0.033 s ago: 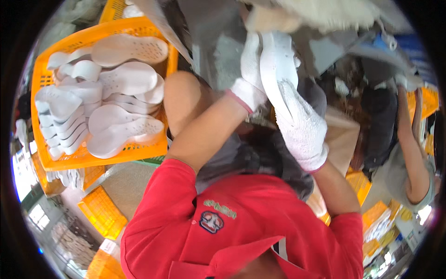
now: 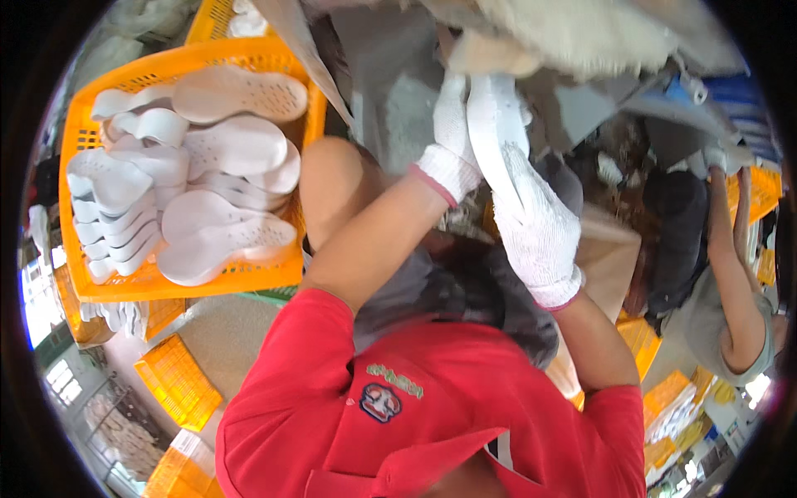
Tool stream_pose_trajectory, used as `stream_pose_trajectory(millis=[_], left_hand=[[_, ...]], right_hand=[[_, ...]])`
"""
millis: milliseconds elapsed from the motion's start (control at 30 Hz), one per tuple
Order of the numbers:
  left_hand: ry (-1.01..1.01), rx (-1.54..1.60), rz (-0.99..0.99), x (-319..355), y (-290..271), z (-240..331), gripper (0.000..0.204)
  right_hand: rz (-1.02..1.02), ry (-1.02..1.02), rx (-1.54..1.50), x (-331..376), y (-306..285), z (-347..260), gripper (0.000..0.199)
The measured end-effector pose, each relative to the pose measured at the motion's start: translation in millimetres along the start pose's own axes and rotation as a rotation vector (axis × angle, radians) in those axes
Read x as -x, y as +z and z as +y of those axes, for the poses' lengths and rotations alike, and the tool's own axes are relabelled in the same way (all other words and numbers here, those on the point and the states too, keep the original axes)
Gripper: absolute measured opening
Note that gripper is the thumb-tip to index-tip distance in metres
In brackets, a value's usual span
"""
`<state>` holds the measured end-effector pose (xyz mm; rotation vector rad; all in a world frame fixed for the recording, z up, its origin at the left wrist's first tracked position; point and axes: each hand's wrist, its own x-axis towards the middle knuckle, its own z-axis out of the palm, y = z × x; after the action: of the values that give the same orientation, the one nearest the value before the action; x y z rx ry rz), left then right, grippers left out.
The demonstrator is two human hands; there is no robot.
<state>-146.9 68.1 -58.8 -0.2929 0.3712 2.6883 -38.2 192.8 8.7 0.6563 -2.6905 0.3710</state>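
A white shoe sole (image 2: pixel 491 124) is held upright between my two gloved hands, its far end close to a beige rounded piece (image 2: pixel 491 55). My left hand (image 2: pixel 453 124), in a white knit glove, is closed against the left side of the sole. From the near right, my right hand (image 2: pixel 538 222) wraps the lower end, fingers running up along it. The fingertips of both hands are partly hidden. Whether the sole touches the beige piece, I cannot tell.
An orange crate (image 2: pixel 195 292) of stacked white soles (image 2: pixel 237 145) stands at my left. Shaggy cream material (image 2: pixel 589 37) hangs over the top. More orange crates (image 2: pixel 178 382) are on the floor. Another person's arm (image 2: pixel 729 249) shows at the far right.
The whole view has shifted slightly, so things sit a little lower in the picture. Both hands keep the same hold on the sole.
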Motion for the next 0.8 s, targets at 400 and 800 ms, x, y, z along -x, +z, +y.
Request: stream_pose_trajectory(millis=[400,800], left_hand=[[0.064,-0.116,0.132,-38.7,-23.2,3.0,0.027],[0.274,-0.984,0.335,-34.7,-34.0,-19.5,0.055]], right_hand=[[-0.005,0.09,-0.017,-36.7,2.7,6.1,0.061],[0.161,0.131,-0.027,-78.6,8.8,2.2,0.023]])
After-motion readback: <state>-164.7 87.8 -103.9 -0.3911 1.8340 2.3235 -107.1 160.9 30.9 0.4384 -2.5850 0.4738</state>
